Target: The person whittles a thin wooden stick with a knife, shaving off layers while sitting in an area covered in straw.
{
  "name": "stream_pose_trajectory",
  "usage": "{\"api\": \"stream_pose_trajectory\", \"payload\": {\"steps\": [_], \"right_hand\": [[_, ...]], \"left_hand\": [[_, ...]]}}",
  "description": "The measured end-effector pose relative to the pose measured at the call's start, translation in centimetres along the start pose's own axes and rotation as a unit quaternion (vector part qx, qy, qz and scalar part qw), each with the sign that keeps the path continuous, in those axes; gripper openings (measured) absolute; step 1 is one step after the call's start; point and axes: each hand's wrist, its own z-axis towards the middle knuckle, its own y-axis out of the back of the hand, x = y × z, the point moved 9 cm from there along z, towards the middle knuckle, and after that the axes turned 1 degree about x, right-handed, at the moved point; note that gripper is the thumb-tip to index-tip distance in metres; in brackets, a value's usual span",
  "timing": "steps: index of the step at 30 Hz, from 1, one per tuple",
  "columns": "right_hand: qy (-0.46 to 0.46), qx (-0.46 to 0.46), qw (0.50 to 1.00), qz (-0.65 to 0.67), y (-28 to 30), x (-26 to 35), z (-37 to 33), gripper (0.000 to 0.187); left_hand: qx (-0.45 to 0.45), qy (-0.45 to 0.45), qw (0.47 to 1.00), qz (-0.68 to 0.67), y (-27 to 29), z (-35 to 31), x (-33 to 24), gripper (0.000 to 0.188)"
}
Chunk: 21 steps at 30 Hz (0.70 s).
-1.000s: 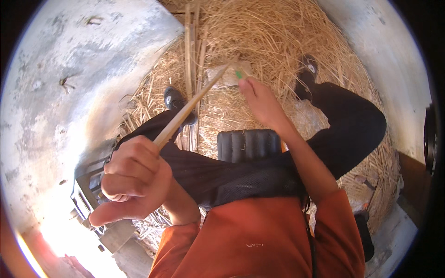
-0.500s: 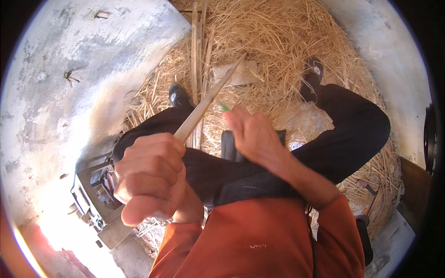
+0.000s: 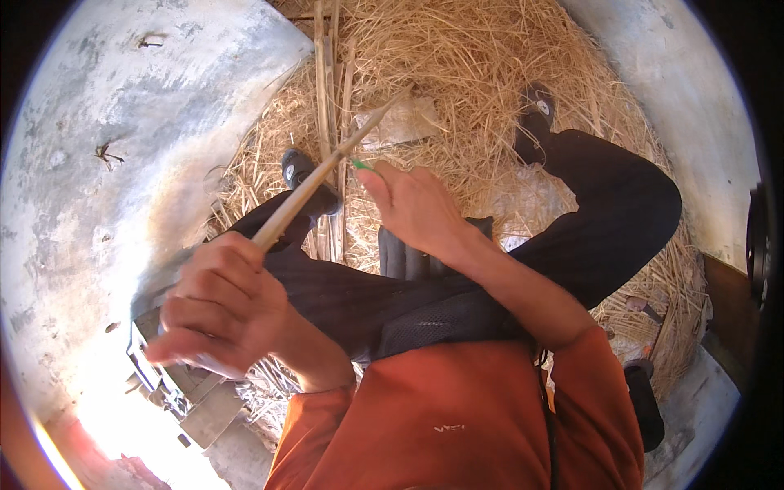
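A long, pale wooden strip [image 3: 298,200] slants away from me and narrows toward its far end. Around its near end, the fingers of my left hand [image 3: 220,298] are wrapped in a fist. My right hand [image 3: 416,208] is closed beside the strip's middle, to the right of it. From between its thumb and fingers pokes a small green object [image 3: 360,164], close against the strip; the rest of it is hidden in my grip, so its kind cannot be made out.
Loose straw [image 3: 465,49] covers the floor between my legs. Several long wooden strips [image 3: 325,82] lie at the far left-centre. A boxy metal object [image 3: 208,408] stands at lower left by the pale wall [image 3: 82,82]. A dark padded thing [image 3: 404,255] sits beneath my right forearm.
My left hand has drawn back to the left and down, pulling the strip with it. My right hand has shifted left and slightly up, bringing the green object closer to the strip.
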Motion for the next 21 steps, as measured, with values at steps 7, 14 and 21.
{"api": "stream_pose_trajectory", "payload": {"steps": [7,14,21], "right_hand": [[-0.078,0.063,0.994,-0.051,-0.9,-2.2,0.6,0.042],[-0.033,0.044,0.998,-0.034,-0.3,-2.9,1.3,0.050],[-0.097,0.027,0.992,-0.074,-1.1,-8.9,4.0,0.046]], "left_hand": [[-0.026,0.032,0.999,0.012,1.1,-0.5,0.0,0.055],[0.007,-0.002,1.000,-0.004,0.0,-0.1,-0.1,0.053],[-0.026,0.023,0.999,-0.001,-0.2,-0.3,0.3,0.054]]}}
